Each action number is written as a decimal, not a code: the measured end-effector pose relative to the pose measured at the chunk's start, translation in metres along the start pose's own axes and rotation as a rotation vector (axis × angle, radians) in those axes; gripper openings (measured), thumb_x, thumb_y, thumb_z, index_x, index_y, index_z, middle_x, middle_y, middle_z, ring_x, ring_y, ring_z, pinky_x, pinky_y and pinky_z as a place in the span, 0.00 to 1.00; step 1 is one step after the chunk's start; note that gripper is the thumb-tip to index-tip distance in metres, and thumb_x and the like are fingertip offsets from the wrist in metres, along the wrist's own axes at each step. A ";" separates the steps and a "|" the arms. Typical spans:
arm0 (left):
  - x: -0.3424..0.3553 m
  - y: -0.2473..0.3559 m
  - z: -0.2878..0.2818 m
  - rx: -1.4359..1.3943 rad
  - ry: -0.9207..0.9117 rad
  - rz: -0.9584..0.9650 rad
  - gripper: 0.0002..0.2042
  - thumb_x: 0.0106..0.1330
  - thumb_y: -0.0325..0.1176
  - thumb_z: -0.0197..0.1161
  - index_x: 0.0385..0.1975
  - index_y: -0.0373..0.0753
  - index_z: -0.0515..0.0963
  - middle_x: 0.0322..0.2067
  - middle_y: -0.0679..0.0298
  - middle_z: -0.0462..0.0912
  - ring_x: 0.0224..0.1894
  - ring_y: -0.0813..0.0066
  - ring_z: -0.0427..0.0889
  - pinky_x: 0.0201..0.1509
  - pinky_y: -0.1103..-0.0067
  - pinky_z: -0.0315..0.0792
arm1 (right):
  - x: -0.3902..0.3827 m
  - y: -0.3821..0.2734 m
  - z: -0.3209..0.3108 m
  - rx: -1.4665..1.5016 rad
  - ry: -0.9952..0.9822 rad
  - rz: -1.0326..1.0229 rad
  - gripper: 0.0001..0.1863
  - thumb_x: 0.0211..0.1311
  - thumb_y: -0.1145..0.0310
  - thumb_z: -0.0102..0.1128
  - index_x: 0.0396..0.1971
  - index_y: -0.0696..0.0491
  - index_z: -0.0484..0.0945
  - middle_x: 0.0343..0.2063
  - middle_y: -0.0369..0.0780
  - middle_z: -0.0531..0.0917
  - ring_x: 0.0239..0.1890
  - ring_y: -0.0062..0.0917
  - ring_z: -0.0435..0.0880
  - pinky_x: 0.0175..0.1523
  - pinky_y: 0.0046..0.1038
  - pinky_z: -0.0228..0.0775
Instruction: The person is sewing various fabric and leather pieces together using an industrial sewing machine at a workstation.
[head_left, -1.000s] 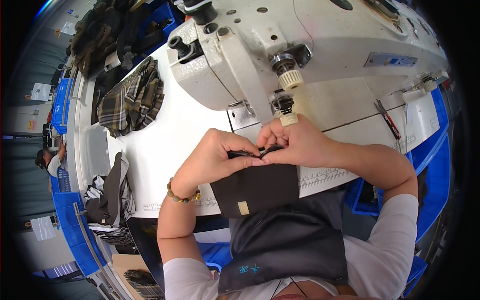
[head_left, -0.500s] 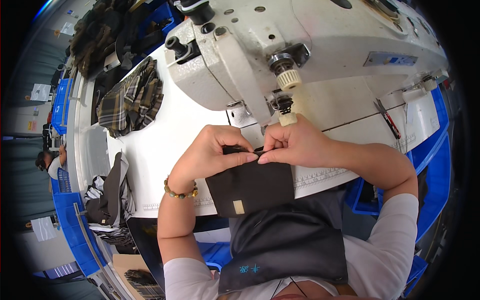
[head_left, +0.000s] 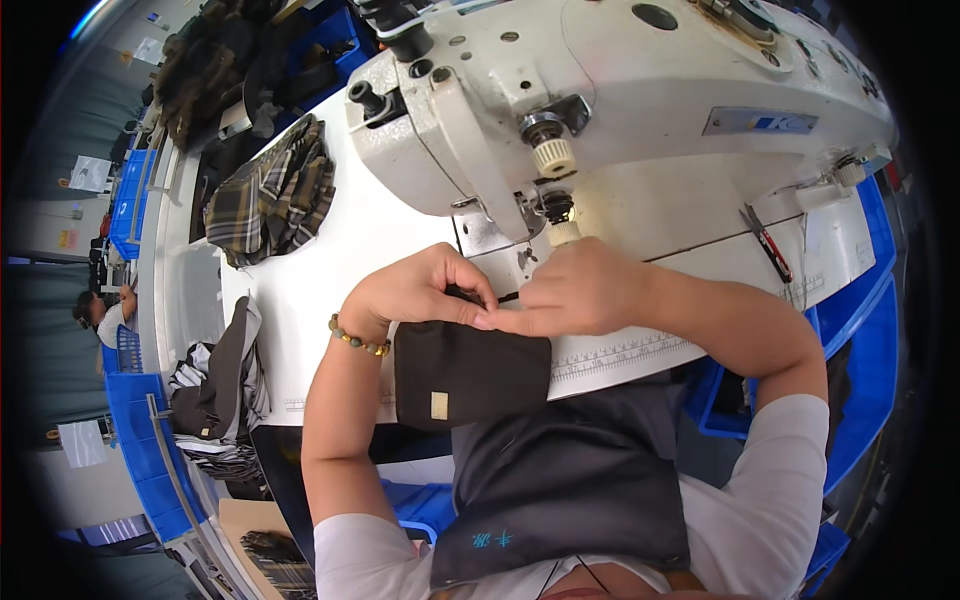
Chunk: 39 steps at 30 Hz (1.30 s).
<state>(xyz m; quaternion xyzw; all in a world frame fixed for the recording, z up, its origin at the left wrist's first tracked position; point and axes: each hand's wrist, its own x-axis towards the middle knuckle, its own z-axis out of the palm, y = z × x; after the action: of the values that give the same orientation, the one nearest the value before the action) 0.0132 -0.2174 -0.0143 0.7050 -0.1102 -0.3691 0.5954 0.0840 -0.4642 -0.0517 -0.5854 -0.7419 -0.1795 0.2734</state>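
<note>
A dark brown fabric piece (head_left: 480, 370) hangs over the table's front edge, a small cream label (head_left: 439, 405) near its lower side. Its upper edge is pinched by my left hand (head_left: 425, 290), thumb against fingers. Close beside it, my right hand (head_left: 580, 290) is closed at the same edge, its thumb reaching to the left fingertips; the cloth under its curled fingers is mostly hidden. Just beyond both hands are the needle and presser foot area (head_left: 526, 258) of a white sewing machine (head_left: 640, 110). No cloth shows under the foot.
Folded plaid cloth (head_left: 270, 195) lies at the table's left. Brown and striped pieces (head_left: 220, 380) are stacked at its left edge. Red-handled snips (head_left: 770, 248) rest on the right, near a ruler strip (head_left: 620, 358). Blue bins (head_left: 865, 370) flank the table. Another person (head_left: 112, 318) sits far left.
The fabric and my left hand have shifted slightly left. My right hand has changed its hold, its fingers now curled and its thumb stretched toward the left fingertips.
</note>
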 end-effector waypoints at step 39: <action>0.037 -0.020 0.013 1.066 0.691 0.213 0.13 0.72 0.39 0.58 0.40 0.34 0.76 0.31 0.49 0.79 0.35 0.46 0.78 0.37 0.64 0.71 | -0.007 0.016 0.023 -0.241 -0.129 0.393 0.07 0.44 0.71 0.65 0.25 0.55 0.80 0.15 0.40 0.77 0.20 0.36 0.82 0.25 0.37 0.74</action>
<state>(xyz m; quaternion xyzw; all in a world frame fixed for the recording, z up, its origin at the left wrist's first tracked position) 0.0250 -0.2433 -0.0474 0.9676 -0.1497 0.0460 0.1980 0.0967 -0.4525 -0.0748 -0.7571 -0.6029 -0.1724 0.1835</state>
